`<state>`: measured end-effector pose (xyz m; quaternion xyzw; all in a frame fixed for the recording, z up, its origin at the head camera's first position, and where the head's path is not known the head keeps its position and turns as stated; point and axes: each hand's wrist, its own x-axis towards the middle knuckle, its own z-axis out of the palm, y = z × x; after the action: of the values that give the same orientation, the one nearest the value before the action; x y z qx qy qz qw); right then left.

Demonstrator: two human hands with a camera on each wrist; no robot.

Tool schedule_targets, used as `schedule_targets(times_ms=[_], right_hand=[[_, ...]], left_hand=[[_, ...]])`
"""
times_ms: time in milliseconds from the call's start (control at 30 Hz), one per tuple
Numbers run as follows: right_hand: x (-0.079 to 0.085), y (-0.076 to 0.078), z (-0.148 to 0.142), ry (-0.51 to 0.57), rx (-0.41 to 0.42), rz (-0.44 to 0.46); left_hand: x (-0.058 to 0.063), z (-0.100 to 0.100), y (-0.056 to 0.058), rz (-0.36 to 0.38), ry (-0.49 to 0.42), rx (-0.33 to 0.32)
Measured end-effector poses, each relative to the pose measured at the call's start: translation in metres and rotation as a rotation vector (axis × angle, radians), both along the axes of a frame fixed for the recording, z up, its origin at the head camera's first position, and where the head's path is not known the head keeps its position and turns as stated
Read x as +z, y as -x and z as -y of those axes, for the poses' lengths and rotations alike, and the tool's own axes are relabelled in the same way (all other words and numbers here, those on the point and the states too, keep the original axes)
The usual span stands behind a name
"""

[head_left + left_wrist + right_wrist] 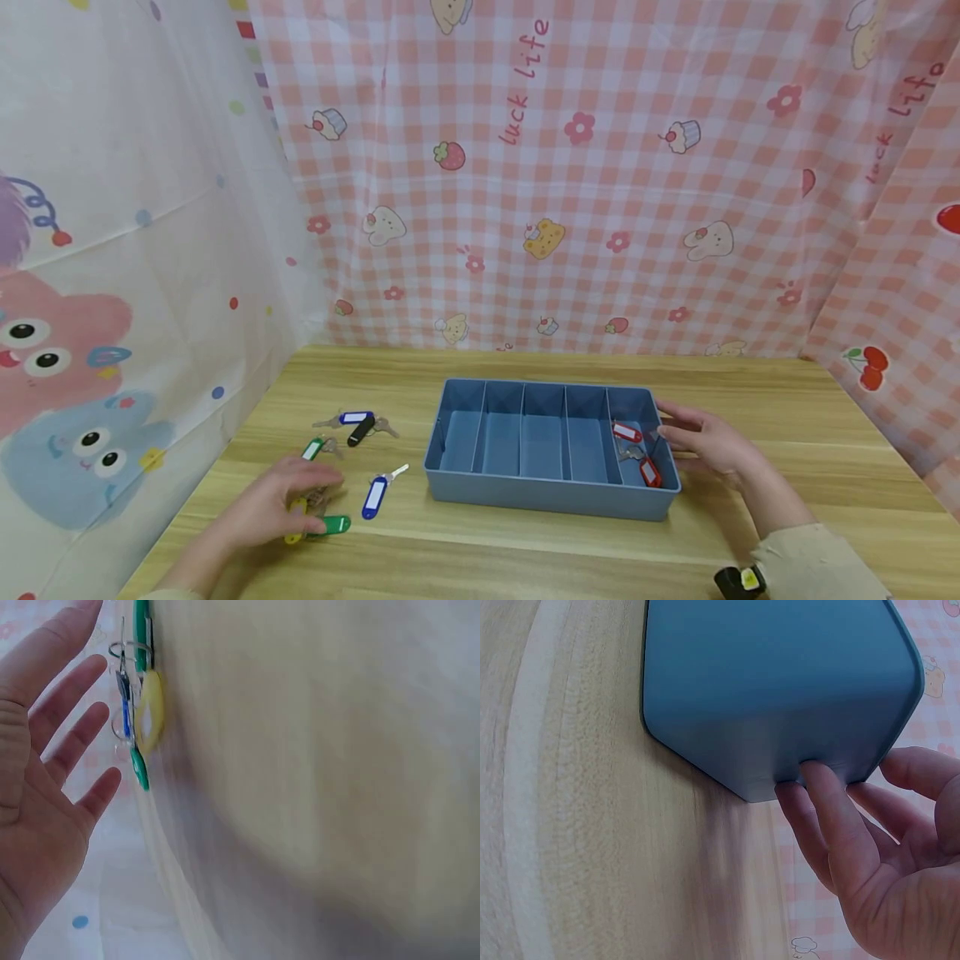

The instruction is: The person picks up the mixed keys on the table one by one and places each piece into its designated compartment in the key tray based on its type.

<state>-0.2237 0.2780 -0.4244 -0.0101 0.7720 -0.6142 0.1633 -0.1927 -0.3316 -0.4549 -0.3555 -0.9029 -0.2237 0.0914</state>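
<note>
My left hand [262, 504] is over the left part of the table, fingers spread. Just below its thumb and fingers lie a yellow key tag [295, 534] and a green key tag [336, 525] with keys, partly hidden by the hand. In the left wrist view, a gap shows between the fingers and the yellow tag [151, 712]. My right hand [708, 446] touches the right end of a blue-grey divided box [551, 490]; in the right wrist view its fingertips [815, 771] rest on the end wall. Two red key tags [626, 432] with keys lie in the box's rightmost compartment.
A blue key tag [374, 498] with a key lies between the left hand and the box. Farther back are another blue tag [356, 417], a black one [362, 432] and a green one [312, 449]. A black object [738, 582] is beside the right sleeve.
</note>
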Motion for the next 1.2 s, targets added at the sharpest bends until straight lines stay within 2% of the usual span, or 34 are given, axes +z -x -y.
schedule_targets(times_ms=[233,400,533,633,867,1067,1200], right_hand=[[0.0,0.0,0.0,-0.004,0.0,-0.003],[0.0,0.0,-0.001,-0.005,0.001,-0.004],[0.0,0.0,0.0,-0.009,-0.004,-0.001],[0.0,0.001,0.0,-0.014,-0.004,-0.003],[0.0,0.0,0.0,-0.008,-0.007,-0.002],[0.001,0.0,0.001,-0.021,-0.011,0.003],[0.001,0.0,0.0,-0.027,-0.012,0.007]], left_hand=[[-0.004,0.013,-0.006,-0.006,-0.009,-0.016],[-0.005,0.019,-0.01,-0.042,0.012,0.044],[-0.003,0.023,-0.012,-0.003,0.035,0.11],[-0.002,0.027,-0.011,0.024,0.045,0.127],[-0.005,0.032,-0.007,-0.043,0.003,0.128],[-0.001,0.032,-0.006,0.102,0.016,0.22],[0.001,0.032,-0.003,0.147,0.04,0.249]])
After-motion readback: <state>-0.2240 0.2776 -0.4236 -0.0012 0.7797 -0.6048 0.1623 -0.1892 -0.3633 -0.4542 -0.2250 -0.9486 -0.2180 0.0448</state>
